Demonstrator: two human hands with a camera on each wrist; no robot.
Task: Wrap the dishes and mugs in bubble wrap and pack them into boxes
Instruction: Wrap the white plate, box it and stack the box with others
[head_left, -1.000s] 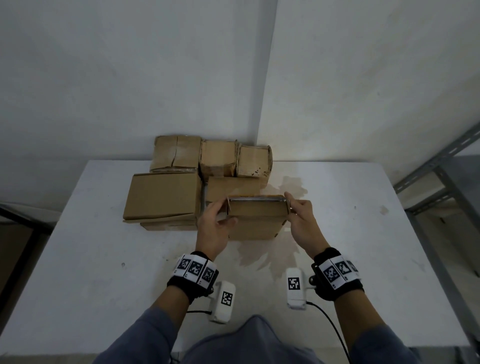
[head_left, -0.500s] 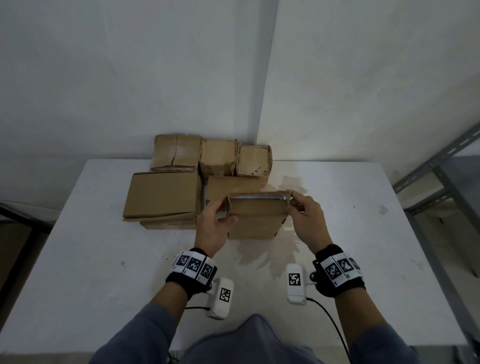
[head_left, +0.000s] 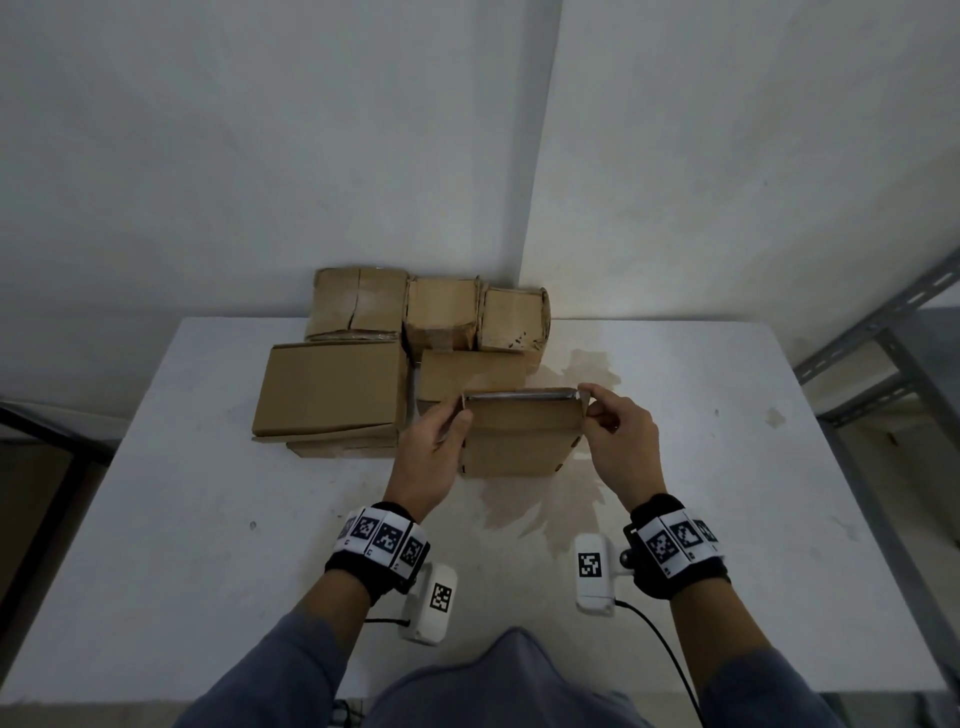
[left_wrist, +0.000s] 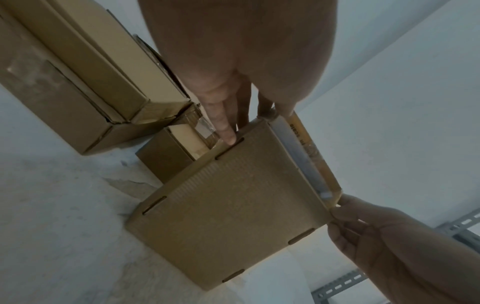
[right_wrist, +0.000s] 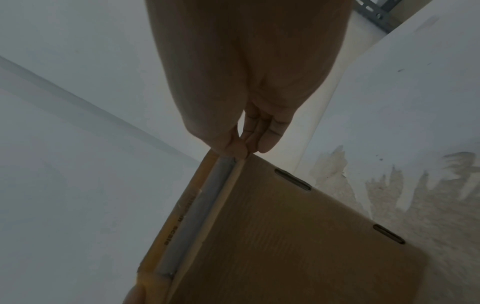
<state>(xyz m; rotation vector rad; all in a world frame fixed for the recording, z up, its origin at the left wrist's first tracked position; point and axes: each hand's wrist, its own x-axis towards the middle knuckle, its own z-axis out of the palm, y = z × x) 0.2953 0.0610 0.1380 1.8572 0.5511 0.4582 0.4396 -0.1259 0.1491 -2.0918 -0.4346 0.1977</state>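
A small brown cardboard box (head_left: 519, 447) stands on its edge on the white table (head_left: 208, 519), in front of the other boxes. Its top edge is slightly parted, and a grey strip (head_left: 519, 396) shows in the gap. My left hand (head_left: 460, 415) pinches the top left corner, with one finger (left_wrist: 228, 135) lying along the side slot. My right hand (head_left: 592, 404) pinches the top right corner between thumb and fingers (right_wrist: 241, 148). The wrist views show the same box (left_wrist: 226, 205) (right_wrist: 285, 236) with the grey strip (left_wrist: 298, 156) (right_wrist: 197, 216). What is inside is hidden.
A large flat box (head_left: 332, 387) lies to the left and a lower box (head_left: 470, 371) sits just behind. Three small boxes (head_left: 441, 312) line the wall. A brownish stain (head_left: 535, 499) marks the table. A metal shelf frame (head_left: 893, 338) stands at the right.
My right hand has shifted from the box's right end to pinching its top right corner. The left hand and the box have hardly moved.
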